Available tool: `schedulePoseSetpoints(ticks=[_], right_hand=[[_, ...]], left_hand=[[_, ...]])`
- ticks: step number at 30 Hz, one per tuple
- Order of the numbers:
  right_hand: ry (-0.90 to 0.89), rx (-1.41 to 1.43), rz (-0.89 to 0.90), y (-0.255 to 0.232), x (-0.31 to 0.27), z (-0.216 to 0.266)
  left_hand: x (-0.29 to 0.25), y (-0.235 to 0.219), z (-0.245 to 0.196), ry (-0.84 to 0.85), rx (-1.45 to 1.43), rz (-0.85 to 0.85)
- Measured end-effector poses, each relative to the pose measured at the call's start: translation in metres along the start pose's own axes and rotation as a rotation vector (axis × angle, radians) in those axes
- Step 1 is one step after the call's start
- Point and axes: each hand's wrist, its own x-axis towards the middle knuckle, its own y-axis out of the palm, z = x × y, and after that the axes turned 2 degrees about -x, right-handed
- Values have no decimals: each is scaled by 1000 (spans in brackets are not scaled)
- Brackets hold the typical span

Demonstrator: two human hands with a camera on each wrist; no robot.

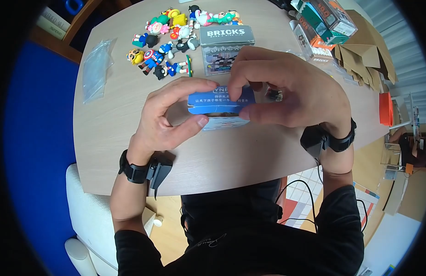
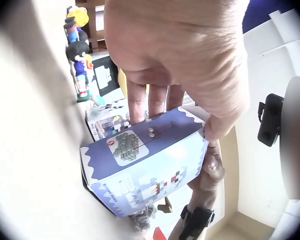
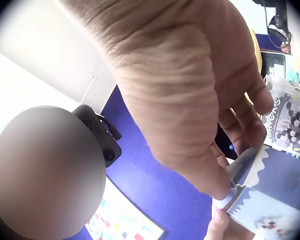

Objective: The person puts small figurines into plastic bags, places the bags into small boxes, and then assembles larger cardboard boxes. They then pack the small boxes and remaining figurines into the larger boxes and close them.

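A small blue-and-white building-brick box stands on the table, its blue top facing up. A dark gap shows along the near edge of the top flap. My left hand grips the left end of the box; in the left wrist view its fingers reach behind the box and the thumb lies at a top corner. My right hand pinches the top flap, thumb at the front edge and a bent finger on top. In the right wrist view the end flap tilts up beside the thumb.
Behind the box stands a grey "BRICKS" box. Several cartoon figurines crowd the back left, near a clear plastic sleeve. More boxes and torn cardboard lie at the back right. A small clear packet lies beyond the right thumb.
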Motion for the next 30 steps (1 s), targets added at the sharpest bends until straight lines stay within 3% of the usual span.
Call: schedulePoseSetpoints(ticks=[4,7,13,19,25,30], right_hand=[[59,-25,2,2,0,1],[-17,-38,-16,4,0,-6],[30,-191,-4,3,-5,4],[12,-216,-11,1,-6,2],[1,-318,-79,-1,-4,-9],[-45,-479,-240,-7,-5,-11]], left_hand=[[2,-4,1,5,-8,61],[-1,-2,0,-64,-19,45],[3,-2,-8,13,31,156],[5,0,-13,-63,66,194],[3,2,-10,-107,124,54],[17,6,-2,-2,209,-46]])
